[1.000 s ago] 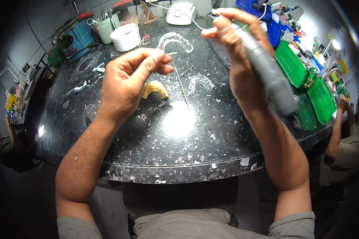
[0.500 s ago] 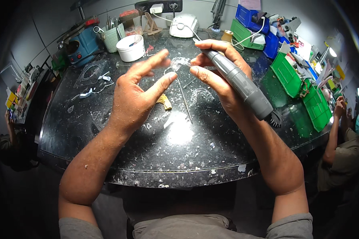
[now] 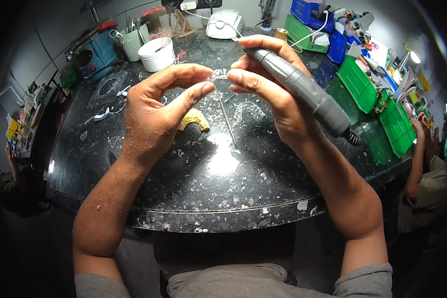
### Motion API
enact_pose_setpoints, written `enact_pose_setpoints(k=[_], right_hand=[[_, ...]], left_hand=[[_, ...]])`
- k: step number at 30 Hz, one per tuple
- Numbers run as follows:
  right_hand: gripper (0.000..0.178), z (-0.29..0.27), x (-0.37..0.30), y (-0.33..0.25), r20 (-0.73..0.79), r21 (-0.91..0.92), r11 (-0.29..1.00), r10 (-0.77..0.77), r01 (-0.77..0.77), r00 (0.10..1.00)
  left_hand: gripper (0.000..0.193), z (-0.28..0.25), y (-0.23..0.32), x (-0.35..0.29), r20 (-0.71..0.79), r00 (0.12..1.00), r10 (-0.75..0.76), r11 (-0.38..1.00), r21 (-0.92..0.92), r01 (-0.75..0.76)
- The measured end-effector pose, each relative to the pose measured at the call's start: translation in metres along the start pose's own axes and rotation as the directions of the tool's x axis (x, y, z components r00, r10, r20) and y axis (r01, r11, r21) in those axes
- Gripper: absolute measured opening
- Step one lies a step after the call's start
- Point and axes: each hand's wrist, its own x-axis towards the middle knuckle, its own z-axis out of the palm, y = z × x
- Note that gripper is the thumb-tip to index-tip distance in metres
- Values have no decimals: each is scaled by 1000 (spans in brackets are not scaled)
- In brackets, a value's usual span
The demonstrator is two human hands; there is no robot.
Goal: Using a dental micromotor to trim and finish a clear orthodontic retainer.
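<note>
A clear, horseshoe-shaped dental aligner (image 3: pixel 220 74) is held up over the bench between both hands. My left hand (image 3: pixel 151 107) pinches its left end between thumb and fingers. The thumb and fingertips of my right hand (image 3: pixel 283 102) grip the other end. Across that same hand lies a dark grey rotary handpiece (image 3: pixel 303 89), held under the index finger, its cord end toward my forearm. Below the hands, a yellow dental model (image 3: pixel 196 119) rests on the bench, partly behind my left thumb. Beside it lies a thin metal instrument (image 3: pixel 227 121).
The black bench (image 3: pixel 184 184) is strewn with white shavings and clear plastic scraps. Further back stand a white tub (image 3: pixel 156 55), a tool cup (image 3: pixel 132 48), a blue machine (image 3: pixel 97 57) and a white control box (image 3: pixel 224 25). Green bins (image 3: pixel 360 89) line the right. Other people sit at both sides.
My left hand has closed in from apart and now takes the aligner's left end. My right hand has risen slightly with the handpiece. The view has shifted a little.
</note>
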Motion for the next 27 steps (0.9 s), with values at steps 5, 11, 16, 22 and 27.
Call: enact_pose_setpoints(k=[5,11,16,22,27], right_hand=[[37,-1,2,0,-49,71,995,80,-76,996],[39,-3,3,-1,-46,63,992,115,-112,992],[41,-2,0,-3,-16,43,994,102,-102,995],[33,1,1,-2,41,66,991,109,-112,993],[39,1,-1,-2,42,68,991,113,-116,993]], left_hand=[[22,2,-4,1,-1,995,-96,975,-201,94],[22,-3,-13,2,59,972,-226,883,-408,230],[27,-1,-9,1,154,951,-268,819,-484,309],[32,3,-9,0,262,934,-244,846,-414,337],[28,3,-13,-2,254,940,-226,836,-445,321]])
